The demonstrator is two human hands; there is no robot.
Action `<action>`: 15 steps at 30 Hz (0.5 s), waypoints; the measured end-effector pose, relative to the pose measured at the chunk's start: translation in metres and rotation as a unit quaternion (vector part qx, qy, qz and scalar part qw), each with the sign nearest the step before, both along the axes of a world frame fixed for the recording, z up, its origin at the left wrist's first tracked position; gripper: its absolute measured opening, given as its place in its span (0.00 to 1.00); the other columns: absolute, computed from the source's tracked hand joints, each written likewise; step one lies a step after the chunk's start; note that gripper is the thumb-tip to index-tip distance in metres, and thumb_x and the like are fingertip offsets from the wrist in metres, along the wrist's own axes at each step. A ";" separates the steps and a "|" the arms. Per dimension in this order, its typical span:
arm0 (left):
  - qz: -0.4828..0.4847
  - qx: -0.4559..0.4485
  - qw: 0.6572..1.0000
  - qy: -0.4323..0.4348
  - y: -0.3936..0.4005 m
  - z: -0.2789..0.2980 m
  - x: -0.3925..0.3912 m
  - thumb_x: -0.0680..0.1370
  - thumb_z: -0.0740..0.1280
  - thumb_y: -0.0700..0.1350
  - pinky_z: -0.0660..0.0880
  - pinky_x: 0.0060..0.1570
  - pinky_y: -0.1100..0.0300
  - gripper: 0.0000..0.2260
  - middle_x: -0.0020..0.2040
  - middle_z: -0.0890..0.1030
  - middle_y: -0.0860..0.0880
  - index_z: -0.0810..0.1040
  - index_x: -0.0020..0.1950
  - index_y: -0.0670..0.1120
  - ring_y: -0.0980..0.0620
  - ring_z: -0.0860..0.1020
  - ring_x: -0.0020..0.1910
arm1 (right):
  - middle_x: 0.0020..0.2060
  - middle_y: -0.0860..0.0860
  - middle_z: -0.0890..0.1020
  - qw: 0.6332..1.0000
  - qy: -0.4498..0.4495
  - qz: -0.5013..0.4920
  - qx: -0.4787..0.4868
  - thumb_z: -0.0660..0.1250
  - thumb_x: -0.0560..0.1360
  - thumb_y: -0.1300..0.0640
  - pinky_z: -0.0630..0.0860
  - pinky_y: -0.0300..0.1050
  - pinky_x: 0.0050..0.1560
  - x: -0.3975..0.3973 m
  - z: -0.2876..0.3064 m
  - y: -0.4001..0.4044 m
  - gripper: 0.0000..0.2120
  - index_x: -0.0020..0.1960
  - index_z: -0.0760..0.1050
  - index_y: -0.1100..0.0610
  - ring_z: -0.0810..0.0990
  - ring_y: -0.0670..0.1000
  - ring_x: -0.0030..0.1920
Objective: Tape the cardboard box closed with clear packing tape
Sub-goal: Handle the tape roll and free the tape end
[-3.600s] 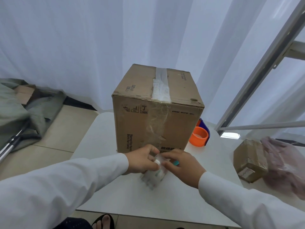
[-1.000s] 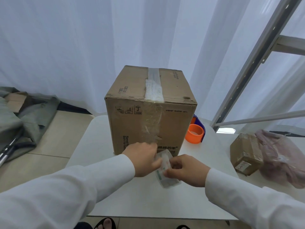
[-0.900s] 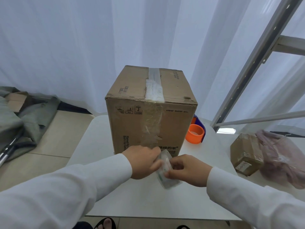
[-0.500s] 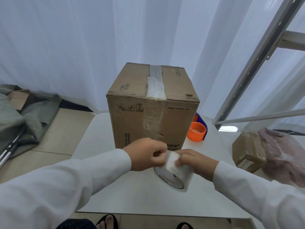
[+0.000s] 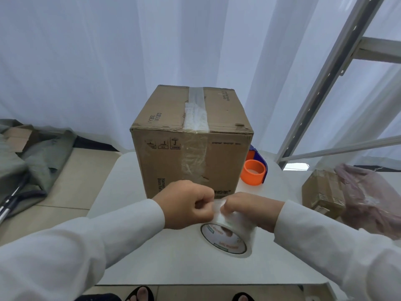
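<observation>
A brown cardboard box (image 5: 191, 153) stands on the white table (image 5: 173, 263), its top flaps down. A strip of clear tape (image 5: 196, 114) runs along the top seam and down the front face. In front of the box I hold a roll of clear packing tape (image 5: 227, 237) just above the table. My right hand (image 5: 251, 210) grips the roll from the top and right. My left hand (image 5: 186, 205) pinches at the roll's upper left edge, where the tape's loose end sits between my fingertips.
An orange and blue tape dispenser (image 5: 254, 170) sits on the table right of the box. A small brown parcel (image 5: 323, 192) and a pink plastic bag (image 5: 368, 198) lie at the right. A metal frame (image 5: 325, 83) rises behind. Grey cloth (image 5: 32, 157) lies on the floor left.
The tape roll has been turned from edge-on to showing its open core toward me. Both hands stayed in front of the box, and my left fingers have closed on the roll's edge.
</observation>
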State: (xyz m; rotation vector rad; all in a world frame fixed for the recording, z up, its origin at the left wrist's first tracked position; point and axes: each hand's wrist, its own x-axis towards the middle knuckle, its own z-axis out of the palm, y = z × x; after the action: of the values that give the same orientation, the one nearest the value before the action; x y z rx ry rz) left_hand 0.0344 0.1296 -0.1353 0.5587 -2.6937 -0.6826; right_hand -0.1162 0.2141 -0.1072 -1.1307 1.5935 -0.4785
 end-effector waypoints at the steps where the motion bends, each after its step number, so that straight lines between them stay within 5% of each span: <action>1: -0.020 -0.073 0.997 -0.021 -0.001 0.002 0.001 0.66 0.55 0.51 0.57 0.25 0.64 0.10 0.21 0.62 0.52 0.59 0.26 0.52 0.53 0.60 0.23 | 0.40 0.57 0.77 1.000 0.007 0.025 0.001 0.61 0.57 0.51 0.70 0.44 0.47 0.001 -0.001 0.000 0.20 0.44 0.75 0.62 0.75 0.51 0.41; 7: -0.054 -0.173 0.983 -0.001 -0.003 0.007 -0.001 0.68 0.55 0.49 0.55 0.22 0.63 0.07 0.23 0.64 0.52 0.60 0.31 0.51 0.49 0.61 0.23 | 0.34 0.52 0.85 0.990 -0.135 0.030 0.036 0.55 0.70 0.58 0.78 0.41 0.41 -0.008 -0.006 0.003 0.16 0.53 0.73 0.63 0.80 0.51 0.34; 9: -0.072 -0.168 0.983 0.005 -0.001 0.010 -0.002 0.71 0.54 0.49 0.59 0.23 0.61 0.07 0.25 0.69 0.51 0.61 0.32 0.51 0.49 0.64 0.23 | 0.32 0.51 0.84 0.985 -0.170 0.001 0.028 0.53 0.74 0.58 0.78 0.41 0.41 -0.008 -0.006 0.005 0.14 0.46 0.77 0.60 0.81 0.50 0.34; 12: -0.105 -0.208 0.972 0.022 0.007 0.017 -0.007 0.73 0.57 0.50 0.64 0.21 0.61 0.09 0.29 0.75 0.51 0.67 0.34 0.50 0.49 0.70 0.23 | 0.27 0.50 0.83 0.963 -0.253 -0.093 0.018 0.50 0.79 0.51 0.77 0.44 0.41 -0.002 -0.005 0.005 0.30 0.27 0.83 0.54 0.81 0.50 0.34; 15: -0.081 -0.306 0.948 0.004 0.014 0.014 -0.018 0.73 0.57 0.55 0.58 0.20 0.66 0.14 0.28 0.77 0.52 0.74 0.34 0.48 0.50 0.71 0.20 | 0.28 0.52 0.84 0.944 -0.281 -0.172 0.026 0.53 0.78 0.44 0.77 0.47 0.43 0.001 -0.008 0.000 0.29 0.28 0.83 0.53 0.84 0.50 0.32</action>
State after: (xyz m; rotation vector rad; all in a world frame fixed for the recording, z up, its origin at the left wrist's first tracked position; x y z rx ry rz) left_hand 0.0164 0.1439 -0.1208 0.1710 -2.7524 0.1374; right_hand -0.1149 0.2136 -0.1151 -0.5916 1.2792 -0.8957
